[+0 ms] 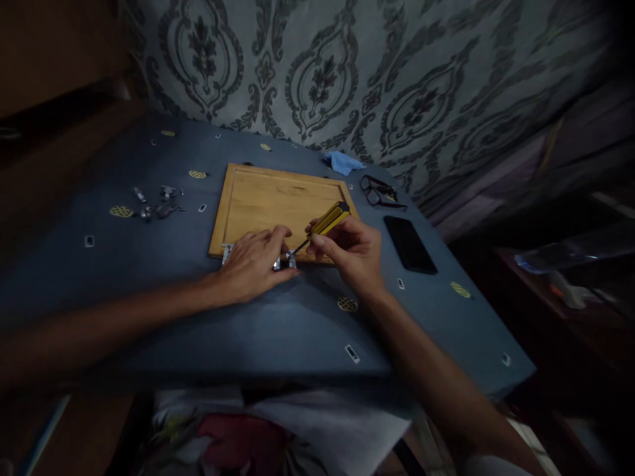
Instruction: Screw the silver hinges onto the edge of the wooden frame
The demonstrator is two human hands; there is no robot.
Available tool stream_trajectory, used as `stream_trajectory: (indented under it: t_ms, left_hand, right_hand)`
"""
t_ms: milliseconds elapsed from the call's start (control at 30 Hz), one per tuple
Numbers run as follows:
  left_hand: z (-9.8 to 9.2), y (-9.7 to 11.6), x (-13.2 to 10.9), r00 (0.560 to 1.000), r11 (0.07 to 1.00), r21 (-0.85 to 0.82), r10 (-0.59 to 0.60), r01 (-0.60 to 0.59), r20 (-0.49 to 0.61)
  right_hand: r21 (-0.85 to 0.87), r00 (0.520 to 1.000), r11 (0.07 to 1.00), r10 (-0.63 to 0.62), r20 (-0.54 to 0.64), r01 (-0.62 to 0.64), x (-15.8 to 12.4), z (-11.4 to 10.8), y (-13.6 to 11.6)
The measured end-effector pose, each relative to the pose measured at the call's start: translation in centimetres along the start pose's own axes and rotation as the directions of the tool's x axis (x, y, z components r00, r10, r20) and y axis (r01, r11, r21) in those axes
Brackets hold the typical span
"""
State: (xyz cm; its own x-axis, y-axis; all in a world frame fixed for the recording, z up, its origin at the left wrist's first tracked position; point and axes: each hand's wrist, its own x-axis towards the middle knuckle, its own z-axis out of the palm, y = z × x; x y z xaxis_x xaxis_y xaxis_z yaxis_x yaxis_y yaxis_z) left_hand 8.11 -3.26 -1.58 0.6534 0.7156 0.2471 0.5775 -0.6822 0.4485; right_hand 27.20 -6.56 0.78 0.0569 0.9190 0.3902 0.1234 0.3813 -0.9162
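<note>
A wooden panel (pixel 268 198) with a raised frame lies on the blue-covered table. At its near edge is a metal hinge (pixel 292 258), partly hidden by my left hand (pixel 255 261). That hand holds the hinge, thumb below it and fingers curled over the panel. My right hand (pixel 350 251) grips a yellow and black screwdriver (pixel 327 220), tilted so its tip meets the hinge. Another metal piece (pixel 227 251) shows at the panel's near left corner, beside my left fingers.
Several loose metal hinges (pixel 161 206) lie left of the panel. On the right are eyeglasses (pixel 380 192) and a black phone (pixel 411 244). A blue cloth (pixel 343 162) sits at the back, by the patterned wall. The table (pixel 297 337) ends in front of me.
</note>
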Motion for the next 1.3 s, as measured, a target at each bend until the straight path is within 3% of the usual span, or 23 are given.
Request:
stream_trajectory:
  t_ms: [300,600,833,933,1133,1300]
  left_hand:
    - [-0.2,0.4,0.1,0.999,0.999,-0.013,-0.034,0.035,0.011]
    - [0.3,0.0,0.0,0.999,1.000,-0.011,-0.004,0.004,-0.034]
    - [0.3,0.0,-0.1,1.000,1.000,-0.010,0.012,-0.012,-0.022]
    - [0.3,-0.1,0.0,1.000,1.000,0.002,0.015,-0.015,-0.025]
    - [0.3,-0.1,0.0,1.000,1.000,0.009,0.020,-0.020,-0.004]
    - [0.3,-0.1,0.0,0.999,0.999,0.012,0.033,-0.033,-0.004]
  right_hand:
    - [-0.056,1.000,0.998,0.012,0.019,-0.011,-0.1,-0.3,-0.2]
    - [-0.037,0.995,0.997,0.069,-0.073,-0.072,-0.2,0.0,-0.4]
    - [-0.005,0.997,0.997,0.071,0.040,-0.071,-0.3,-0.4,-0.9]
    - [-0.056,0.996,0.995,0.083,0.019,-0.082,-0.3,-0.6,-0.9]
    - [-0.162,0.989,0.987,-0.023,-0.147,-0.001,-0.8,-0.3,-0.1]
    - [-0.251,0.968,0.963,-0.155,-0.199,0.103,-1.6,-0.2,0.8]
